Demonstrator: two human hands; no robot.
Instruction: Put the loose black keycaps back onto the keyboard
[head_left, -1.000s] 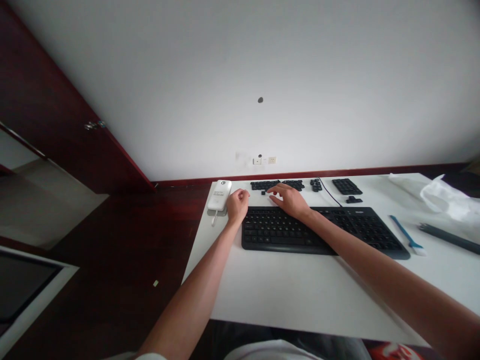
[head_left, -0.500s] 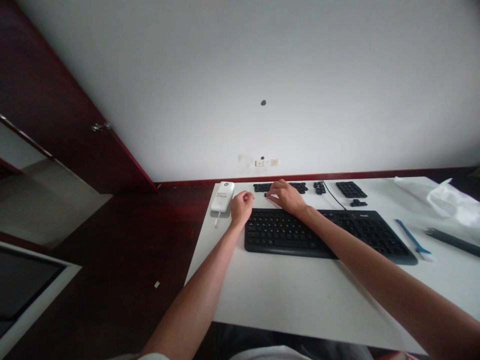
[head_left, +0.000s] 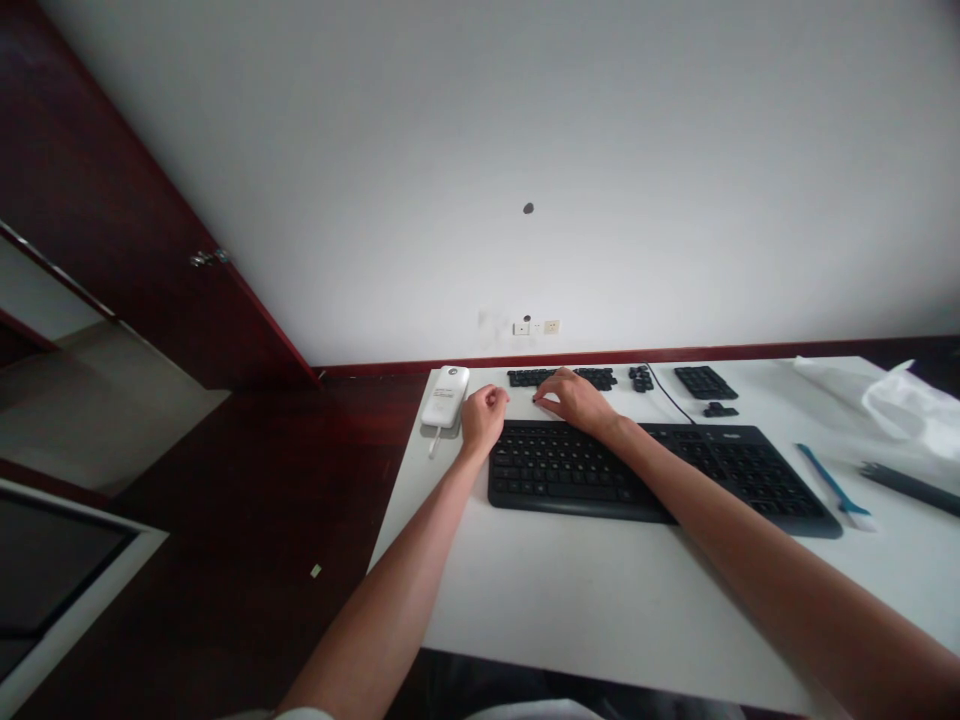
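A black keyboard (head_left: 675,470) lies across the white table (head_left: 585,590). Behind it sit rows of loose black keycaps (head_left: 600,377), a small cluster (head_left: 640,378) and a number-pad block (head_left: 703,381). My right hand (head_left: 574,398) reaches over the keyboard's far edge with its fingers curled, pinching a small black keycap (head_left: 535,399) just in front of the loose rows. My left hand (head_left: 481,417) rests in a loose fist at the keyboard's far left corner, beside a white device (head_left: 445,396).
A blue-handled tool (head_left: 829,486) and a dark pen-like tool (head_left: 907,486) lie right of the keyboard. Crumpled white plastic (head_left: 900,400) sits at the far right. A cable (head_left: 666,394) runs back from the keyboard. Dark red floor and a door lie left of the table.
My right hand went from fingers stretched over the keycaps to curled in a pinch near the loose rows. My left fist stayed put. The view shifted slightly.
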